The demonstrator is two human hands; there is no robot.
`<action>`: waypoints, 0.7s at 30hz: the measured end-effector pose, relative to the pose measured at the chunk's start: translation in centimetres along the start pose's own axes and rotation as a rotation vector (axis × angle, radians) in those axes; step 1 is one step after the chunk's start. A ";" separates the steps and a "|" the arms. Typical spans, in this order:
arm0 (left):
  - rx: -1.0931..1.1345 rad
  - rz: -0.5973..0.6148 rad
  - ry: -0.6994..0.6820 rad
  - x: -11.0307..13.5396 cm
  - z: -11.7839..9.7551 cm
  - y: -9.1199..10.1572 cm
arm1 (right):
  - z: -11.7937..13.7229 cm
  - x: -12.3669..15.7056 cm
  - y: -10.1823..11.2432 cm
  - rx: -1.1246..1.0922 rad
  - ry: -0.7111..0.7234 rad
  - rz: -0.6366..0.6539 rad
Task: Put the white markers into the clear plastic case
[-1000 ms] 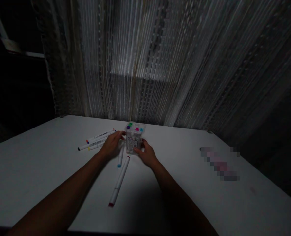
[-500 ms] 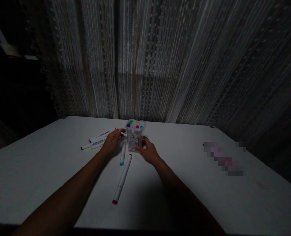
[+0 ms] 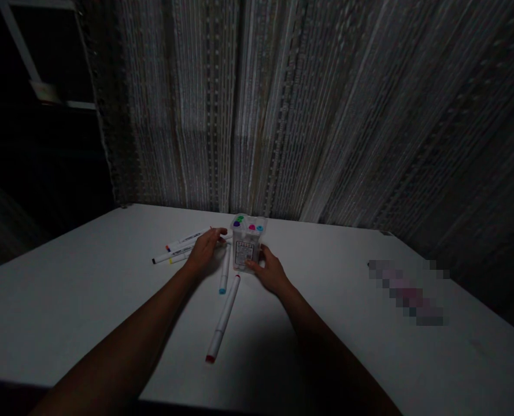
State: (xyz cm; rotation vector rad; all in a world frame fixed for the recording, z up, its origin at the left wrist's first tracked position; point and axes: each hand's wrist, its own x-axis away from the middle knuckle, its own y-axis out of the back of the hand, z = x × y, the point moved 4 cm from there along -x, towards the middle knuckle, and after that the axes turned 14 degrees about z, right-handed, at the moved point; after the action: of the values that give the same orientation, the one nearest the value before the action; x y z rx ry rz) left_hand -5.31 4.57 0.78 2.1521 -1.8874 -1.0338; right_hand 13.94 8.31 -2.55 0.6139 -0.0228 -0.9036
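Note:
A clear plastic marker case [image 3: 245, 249] stands upright on the white table, several coloured caps showing at its top and a printed label on its front. My right hand [image 3: 270, 270] grips its lower right side, thumb across the front. My left hand [image 3: 207, 249] is just left of the case, apart from it, with fingers stretched forward and nothing visible in them. A white marker with a blue end [image 3: 224, 268] lies between my left hand and the case. Nearer to me is a red-ended marker [image 3: 223, 320]. Several more markers [image 3: 179, 252] lie left of my left hand, partly hidden by it.
The white table [image 3: 87, 306] reaches back to a hanging patterned curtain [image 3: 274, 115]. On the right side of the table lies a blurred-out pinkish object [image 3: 408, 293]. Dark furniture stands at the far left.
The view has turned a little to the left, shifting everything rightward. My left hand has drawn slightly away from the case. My right hand keeps its hold.

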 end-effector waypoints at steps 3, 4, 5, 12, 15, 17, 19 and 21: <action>-0.012 0.000 -0.029 0.2 -0.6 0.1 | -0.2 -0.1 -0.1 0.014 -0.028 -0.008; -0.010 0.000 -0.019 0.2 -0.6 0.2 | -0.2 -0.1 -0.2 0.027 -0.034 -0.004; -0.001 0.004 -0.015 0.2 -0.7 0.2 | -0.3 -0.1 -0.2 0.017 -0.032 -0.011; 0.076 -0.006 -0.022 0.0 -0.2 -0.1 | -0.8 -0.6 -0.6 -0.032 0.001 0.002; 0.071 -0.010 -0.021 0.0 -0.2 -0.1 | -0.8 -0.6 -0.6 -0.050 0.006 0.007; 0.074 -0.015 -0.026 0.0 -0.3 -0.1 | -0.8 -0.6 -0.6 -0.054 0.011 0.010; 0.080 -0.016 -0.033 0.0 -0.4 -0.1 | -0.8 -0.6 -0.6 -0.049 0.024 0.013; 0.086 -0.011 -0.033 0.0 -0.4 -0.2 | -0.7 -0.5 -0.6 -0.041 0.031 0.009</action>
State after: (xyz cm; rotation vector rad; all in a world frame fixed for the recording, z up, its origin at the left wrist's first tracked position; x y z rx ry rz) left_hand -4.94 4.48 0.98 2.2068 -1.9719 -1.0138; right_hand 13.39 8.80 -3.33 0.5895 0.0211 -0.8839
